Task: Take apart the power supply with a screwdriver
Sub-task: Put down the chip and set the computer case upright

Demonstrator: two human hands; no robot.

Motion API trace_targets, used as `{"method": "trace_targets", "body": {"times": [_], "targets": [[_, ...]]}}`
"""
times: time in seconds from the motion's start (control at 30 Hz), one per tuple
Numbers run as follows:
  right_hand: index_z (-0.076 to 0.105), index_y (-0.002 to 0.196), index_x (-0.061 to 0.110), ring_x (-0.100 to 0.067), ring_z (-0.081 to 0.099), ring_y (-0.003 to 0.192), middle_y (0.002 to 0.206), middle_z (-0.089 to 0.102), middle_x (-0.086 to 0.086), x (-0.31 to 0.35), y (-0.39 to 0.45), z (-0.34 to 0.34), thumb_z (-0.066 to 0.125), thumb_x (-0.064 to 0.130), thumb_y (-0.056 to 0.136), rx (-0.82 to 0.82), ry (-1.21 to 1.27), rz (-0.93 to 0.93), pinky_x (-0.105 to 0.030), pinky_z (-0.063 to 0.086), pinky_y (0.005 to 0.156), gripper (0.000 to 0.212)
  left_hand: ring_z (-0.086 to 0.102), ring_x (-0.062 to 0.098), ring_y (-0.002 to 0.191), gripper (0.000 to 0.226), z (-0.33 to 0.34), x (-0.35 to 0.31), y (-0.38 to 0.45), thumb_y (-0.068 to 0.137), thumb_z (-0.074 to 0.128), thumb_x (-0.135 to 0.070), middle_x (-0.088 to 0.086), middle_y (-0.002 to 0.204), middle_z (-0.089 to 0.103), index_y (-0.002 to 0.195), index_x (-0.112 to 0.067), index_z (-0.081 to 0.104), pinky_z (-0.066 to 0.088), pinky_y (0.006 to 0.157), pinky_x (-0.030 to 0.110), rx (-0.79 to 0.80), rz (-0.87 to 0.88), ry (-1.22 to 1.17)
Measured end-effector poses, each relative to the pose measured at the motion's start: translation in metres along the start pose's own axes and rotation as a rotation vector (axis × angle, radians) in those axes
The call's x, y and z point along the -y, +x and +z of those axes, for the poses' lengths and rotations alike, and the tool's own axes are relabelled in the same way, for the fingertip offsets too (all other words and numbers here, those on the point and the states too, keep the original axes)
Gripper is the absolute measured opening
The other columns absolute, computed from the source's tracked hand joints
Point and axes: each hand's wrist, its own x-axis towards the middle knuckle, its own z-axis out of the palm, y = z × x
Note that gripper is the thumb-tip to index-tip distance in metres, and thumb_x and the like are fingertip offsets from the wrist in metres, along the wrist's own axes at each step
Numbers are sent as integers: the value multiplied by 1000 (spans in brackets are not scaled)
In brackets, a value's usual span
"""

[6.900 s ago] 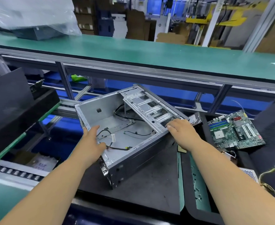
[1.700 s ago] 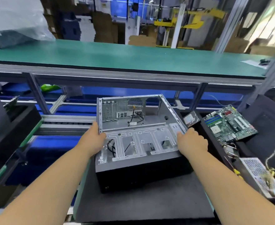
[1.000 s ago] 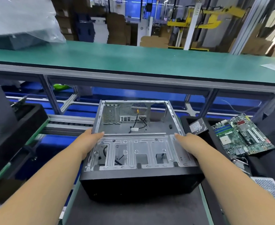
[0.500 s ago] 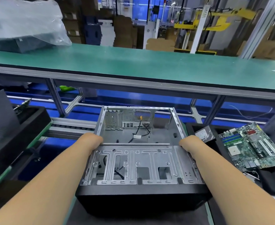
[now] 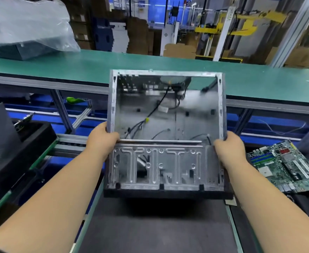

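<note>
**Gutted PC case going up off the mat, both hands on the side rails**

So the computer case (image 5: 165,132) is hanging in the air right now, tilted with its open side facing the camera, above the dark mat (image 5: 155,227). The left hand (image 5: 102,141) is gripping the case's left rail with fingers wrapped around the edge, and the right hand (image 5: 229,148) is clamping the right rail the same way. Both are sitting about level with the crossbar (image 5: 161,141).

Handling guess: it's looking like a stripped sheet-metal shell, so probably light-ish but bulky and stiff, with thin stamped edges that could be biting into the fingers. Holding it by the rails seems like the sane place. Loose cables (image 5: 150,115) are dangling inside the case and might be snagging on things.

Right of the case, a motherboard (image 5: 287,165) is lying on a dark tray. Behind the case, a long green conveyor belt (image 5: 77,68) is running across, with a plastic-wrapped bundle (image 5: 25,28) at its far left. I'm not spotting a screwdriver or the power supply anywhere.
</note>
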Motion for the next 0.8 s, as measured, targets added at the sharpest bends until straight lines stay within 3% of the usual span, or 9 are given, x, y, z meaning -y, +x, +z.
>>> {"method": "trace_targets", "body": {"times": [0.07, 0.2, 0.37, 0.57, 0.67, 0.8], "targets": [[56, 83, 25, -22, 54, 66, 79, 63, -5, 4, 2, 1, 52, 6, 84, -32, 69, -11, -30, 43, 57, 19, 65, 21, 86, 28, 4, -2, 2, 78, 63, -10, -6, 90, 68, 88, -36, 60, 57, 76, 40, -6, 39, -82], [60, 101, 25, -21, 54, 67, 84, 64, -5, -5, -8, 6, 53, 3, 84, -47, 161, 1, -31, 43, 58, 29, 64, 12, 83, 48, 11, 11, -3, 80, 64, -8, -13, 90, 67, 118, -37, 58, 46, 64, 26, -25, 112, -99], [57, 107, 28, -10, 55, 68, 86, 65, 4, -27, -18, 12, 53, 1, 85, -27, 195, 41, -24, 37, 52, 35, 65, 5, 83, 47, 14, 30, -4, 81, 64, -10, -23, 84, 68, 114, -43, 56, 47, 68, 25, 40, 150, -77], [49, 118, 38, -12, 54, 70, 83, 63, 7, -29, -19, 8, 51, 6, 87, 46, 196, 88, -27, 39, 55, 44, 59, 9, 90, 31, 15, 34, -5, 92, 59, -28, -14, 98, 64, 118, -41, 51, 44, 74, 30, 122, 60, -65], [52, 107, 32, -13, 52, 66, 78, 59, 5, -34, -25, 8, 52, 6, 86, 45, 220, 100, -28, 39, 53, 34, 53, 17, 98, 23, 20, 43, -14, 95, 56, -37, -9, 110, 57, 117, -36, 49, 39, 86, 34, 173, -75, -159], [53, 91, 37, -12, 54, 69, 81, 61, 5, -41, -36, 9, 55, 5, 86, 49, 257, 110, -26, 39, 55, 33, 40, 14, 111, 39, 20, 55, -26, 97, 54, -45, -11, 123, 45, 133, -39, 41, 31, 95, 35, 223, -101, -188]]}}
